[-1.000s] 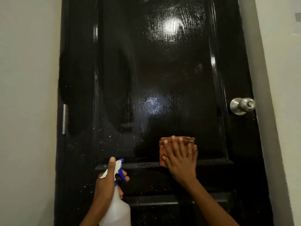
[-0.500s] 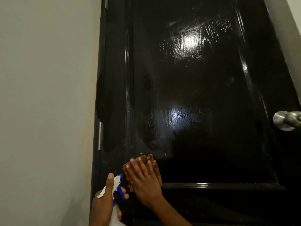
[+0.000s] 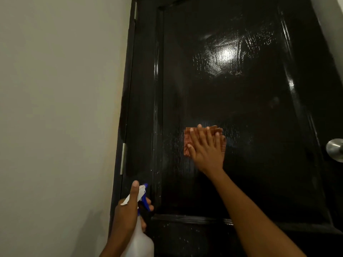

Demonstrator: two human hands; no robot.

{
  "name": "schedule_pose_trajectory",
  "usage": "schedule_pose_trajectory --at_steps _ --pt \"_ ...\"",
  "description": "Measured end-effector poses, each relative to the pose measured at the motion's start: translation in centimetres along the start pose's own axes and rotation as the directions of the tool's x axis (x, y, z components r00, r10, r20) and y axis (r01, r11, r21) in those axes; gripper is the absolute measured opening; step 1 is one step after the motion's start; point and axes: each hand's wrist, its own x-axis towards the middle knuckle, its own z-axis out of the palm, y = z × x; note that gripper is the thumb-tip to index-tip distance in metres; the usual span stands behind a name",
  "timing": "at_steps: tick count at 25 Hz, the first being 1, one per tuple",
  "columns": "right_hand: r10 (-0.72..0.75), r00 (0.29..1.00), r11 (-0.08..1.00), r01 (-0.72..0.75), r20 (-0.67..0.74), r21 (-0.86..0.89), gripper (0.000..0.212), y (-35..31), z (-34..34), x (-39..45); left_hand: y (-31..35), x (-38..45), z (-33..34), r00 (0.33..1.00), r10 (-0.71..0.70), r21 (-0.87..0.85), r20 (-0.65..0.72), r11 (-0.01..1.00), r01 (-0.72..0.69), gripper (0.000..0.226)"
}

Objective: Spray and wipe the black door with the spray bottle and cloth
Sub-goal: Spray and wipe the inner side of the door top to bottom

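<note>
The glossy black door (image 3: 241,101) fills the middle and right of the view, with wet streaks and droplets on its raised panel. My right hand (image 3: 206,147) presses a folded orange-brown cloth (image 3: 187,140) flat against the panel's lower left part, fingers straight and spread. My left hand (image 3: 128,206) grips the neck of a translucent white spray bottle (image 3: 141,240) with a blue and white trigger head (image 3: 143,195), held low by the door's left stile, thumb up along the head.
A pale wall (image 3: 55,108) runs along the left. A metal hinge (image 3: 122,158) sits on the door's left edge. A round silver door knob (image 3: 335,149) juts out at the right edge of the view. A horizontal rail (image 3: 194,219) crosses the door below the panel.
My right hand has slid the cloth up and to the right from the panel's bottom left corner. The view has turned left. My left hand keeps the bottle in the same low spot.
</note>
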Motion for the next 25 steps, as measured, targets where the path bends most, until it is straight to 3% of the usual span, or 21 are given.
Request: schedule_pose_trajectory --at_steps 2,3,5,7,9,10,12,15,18,21,25 --pt "0.134 0.991 0.989 -0.132 -0.024 0.072 0.068 -0.7 0.0 -0.4 0.5 0.0 0.6 1.0 0.008 -0.016 -0.01 1.0 -0.008 0.065" --pt "0.131 0.991 0.989 -0.131 -0.001 0.072 0.068 -1.9 0.4 -2.1 0.5 -0.2 0.8 1.0 0.013 -0.023 -0.003 1.0 -0.013 0.065" --pt "-0.105 0.992 0.994 0.102 0.072 0.037 0.068 -4.1 2.0 -7.8 0.4 -0.6 1.3 0.999 0.033 -0.02 -0.001 0.999 -0.033 0.066" --pt "-0.465 0.864 0.883 0.468 0.192 0.031 0.068 -4.5 3.0 -12.9 0.1 -0.6 1.5 0.999 0.042 -0.022 -0.014 0.999 -0.043 0.068" --pt "-0.621 0.748 0.772 0.635 0.235 0.019 0.068 -3.7 3.5 -13.5 0.2 -0.5 1.2 0.999 0.039 -0.02 -0.016 0.999 -0.039 0.066" --pt "-0.632 0.739 0.762 0.648 0.233 0.013 0.067 -3.4 3.5 -12.1 0.4 -0.3 1.0 0.999 0.026 -0.017 -0.025 0.999 -0.027 0.066" --pt "-0.563 0.801 0.815 0.579 0.204 -0.024 0.066 -4.0 3.0 -7.2 1.0 0.1 0.4 0.999 0.01 0.021 -0.032 1.0 -0.009 0.07" --pt "-0.348 0.926 0.932 0.359 0.149 -0.049 0.065 -6.0 1.8 2.4 1.9 0.9 -1.0 0.999 0.034 0.072 -0.042 0.997 -0.031 0.068" --pt "-0.175 0.978 0.983 0.179 0.112 -0.034 0.065 -8.9 2.1 7.5 2.3 1.9 -2.2 0.992 0.103 0.065 -0.076 0.993 -0.098 0.059" --pt "-0.155 0.983 0.988 0.156 0.095 -0.002 0.069 -12.1 4.2 4.7 1.8 2.2 -2.6 0.987 0.108 0.067 -0.117 0.993 -0.101 0.055" --pt "-0.238 0.967 0.968 0.229 0.088 0.106 0.078 -13.1 7.2 -6.8 0.2 1.4 -2.5 0.995 0.058 0.067 -0.087 0.996 -0.052 0.057"
